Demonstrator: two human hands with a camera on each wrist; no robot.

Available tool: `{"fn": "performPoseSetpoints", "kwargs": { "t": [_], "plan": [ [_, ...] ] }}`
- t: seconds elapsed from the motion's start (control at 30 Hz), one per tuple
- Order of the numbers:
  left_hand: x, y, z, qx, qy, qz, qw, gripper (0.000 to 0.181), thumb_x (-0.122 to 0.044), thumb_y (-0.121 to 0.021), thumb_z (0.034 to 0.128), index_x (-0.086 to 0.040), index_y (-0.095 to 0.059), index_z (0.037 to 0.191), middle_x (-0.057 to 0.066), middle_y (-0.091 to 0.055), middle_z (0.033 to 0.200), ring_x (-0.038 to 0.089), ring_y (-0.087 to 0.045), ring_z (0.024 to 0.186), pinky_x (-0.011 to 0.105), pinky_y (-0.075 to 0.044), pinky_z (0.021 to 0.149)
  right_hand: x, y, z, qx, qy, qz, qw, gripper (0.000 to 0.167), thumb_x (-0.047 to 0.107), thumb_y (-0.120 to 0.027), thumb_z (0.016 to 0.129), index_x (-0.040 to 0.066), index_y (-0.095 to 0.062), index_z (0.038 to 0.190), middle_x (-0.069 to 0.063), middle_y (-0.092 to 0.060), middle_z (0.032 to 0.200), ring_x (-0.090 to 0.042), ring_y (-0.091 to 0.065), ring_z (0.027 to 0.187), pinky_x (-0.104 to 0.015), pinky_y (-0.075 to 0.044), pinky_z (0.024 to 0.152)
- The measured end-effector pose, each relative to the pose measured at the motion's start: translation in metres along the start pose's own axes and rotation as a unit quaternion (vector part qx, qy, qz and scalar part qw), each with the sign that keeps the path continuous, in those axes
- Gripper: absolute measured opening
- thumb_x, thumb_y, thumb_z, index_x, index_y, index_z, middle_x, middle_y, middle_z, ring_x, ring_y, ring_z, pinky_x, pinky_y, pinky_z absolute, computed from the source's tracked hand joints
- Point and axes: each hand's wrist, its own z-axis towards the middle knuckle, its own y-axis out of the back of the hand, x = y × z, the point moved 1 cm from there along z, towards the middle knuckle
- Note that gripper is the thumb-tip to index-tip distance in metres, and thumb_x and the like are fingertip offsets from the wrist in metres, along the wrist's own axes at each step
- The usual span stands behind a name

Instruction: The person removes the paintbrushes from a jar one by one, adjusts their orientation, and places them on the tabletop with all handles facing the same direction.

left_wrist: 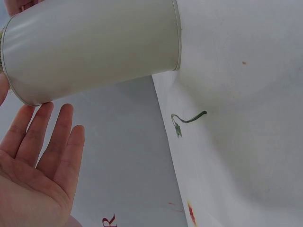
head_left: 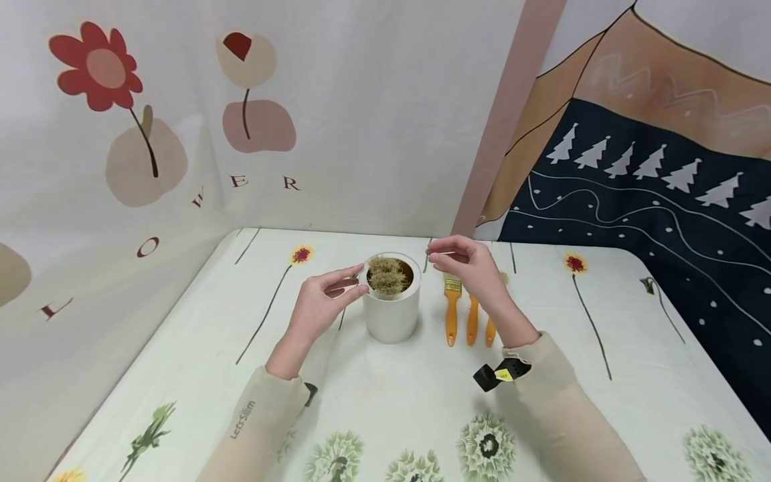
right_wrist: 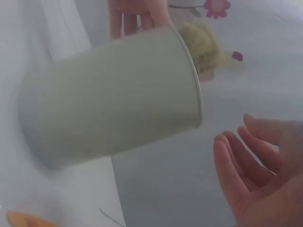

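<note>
A white cylindrical pot (head_left: 391, 323) stands upright on the table, with a clump of dry greenish-brown moss (head_left: 387, 274) in its mouth. My left hand (head_left: 319, 304) is at the pot's left side, its fingertips touching the rim; in the left wrist view the fingers (left_wrist: 60, 137) are extended, and the thumb is partly cut off by the frame's edge. To the right, apart from the pot, my right hand (head_left: 472, 268) hovers above the brushes. Its fingers (right_wrist: 229, 165) bend loosely in the right wrist view, with nothing between them.
Three orange-handled brushes (head_left: 451, 314) lie side by side right of the pot, their far ends partly hidden by the right hand. A flower-printed white cloth (head_left: 361, 402) covers the table. Printed fabric (head_left: 373, 134) hangs behind it.
</note>
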Motion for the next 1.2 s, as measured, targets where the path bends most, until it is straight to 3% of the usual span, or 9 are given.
{"fn": "performPoseSetpoints", "kwargs": {
  "t": [0.2, 0.33, 0.53, 0.73, 0.93, 1.2],
  "plan": [
    [0.001, 0.000, 0.000, -0.001, 0.000, -0.005, 1.0000, 0.043, -0.031, -0.078, 0.0873, -0.020, -0.070, 0.128, 0.008, -0.070, 0.128, 0.024, -0.068, 0.117, 0.041, -0.054, 0.105, 0.007, -0.014, -0.002, 0.022, 0.044, -0.008, 0.9988, 0.026, 0.012, -0.067, 0.096, 0.000, -0.067, 0.119, -0.018, -0.068, 0.121, -0.001, -0.066, 0.096, -0.016, -0.057, 0.089],
    [0.001, 0.000, 0.001, 0.000, 0.000, -0.005, 1.0000, 0.043, -0.031, -0.078, 0.0874, -0.019, -0.070, 0.128, 0.008, -0.070, 0.129, 0.025, -0.068, 0.117, 0.041, -0.054, 0.104, 0.009, -0.024, 0.000, 0.032, 0.064, -0.015, 0.9973, 0.023, 0.010, -0.067, 0.096, 0.001, -0.069, 0.116, -0.017, -0.069, 0.120, -0.008, -0.067, 0.101, -0.018, -0.056, 0.089],
    [0.000, 0.000, 0.000, 0.002, 0.001, -0.001, 1.0000, 0.044, -0.032, -0.078, 0.0878, -0.019, -0.069, 0.129, 0.008, -0.069, 0.130, 0.025, -0.068, 0.117, 0.042, -0.054, 0.104, 0.011, -0.039, 0.002, 0.062, 0.078, -0.029, 0.9946, 0.026, 0.010, -0.066, 0.096, 0.002, -0.068, 0.121, -0.016, -0.069, 0.123, -0.026, -0.067, 0.113, -0.033, -0.057, 0.098],
    [0.000, 0.000, 0.001, 0.002, 0.000, -0.001, 1.0000, 0.043, -0.031, -0.077, 0.0883, -0.018, -0.069, 0.129, 0.007, -0.068, 0.131, 0.025, -0.068, 0.117, 0.041, -0.055, 0.104, 0.016, -0.045, 0.004, 0.095, 0.082, -0.034, 0.9916, 0.030, 0.006, -0.065, 0.096, 0.002, -0.066, 0.126, -0.016, -0.067, 0.128, -0.029, -0.064, 0.120, -0.037, -0.055, 0.103],
    [0.001, 0.001, 0.001, -0.001, -0.002, 0.001, 1.0000, 0.043, -0.030, -0.077, 0.0888, -0.018, -0.069, 0.129, 0.007, -0.068, 0.131, 0.025, -0.068, 0.116, 0.041, -0.055, 0.104, 0.021, -0.048, 0.006, 0.111, 0.085, -0.072, 0.9875, 0.030, 0.004, -0.064, 0.096, 0.005, -0.067, 0.126, -0.014, -0.068, 0.125, -0.027, -0.066, 0.114, -0.038, -0.058, 0.099],
    [0.001, 0.000, 0.002, -0.002, -0.006, -0.001, 1.0000, 0.042, -0.030, -0.077, 0.0886, -0.017, -0.070, 0.128, 0.008, -0.069, 0.129, 0.026, -0.069, 0.115, 0.041, -0.056, 0.102, 0.021, -0.050, 0.007, 0.092, 0.071, -0.104, 0.9877, 0.018, 0.008, -0.066, 0.095, 0.004, -0.072, 0.112, -0.013, -0.072, 0.115, -0.025, -0.069, 0.102, -0.035, -0.061, 0.091]
  ]
}}
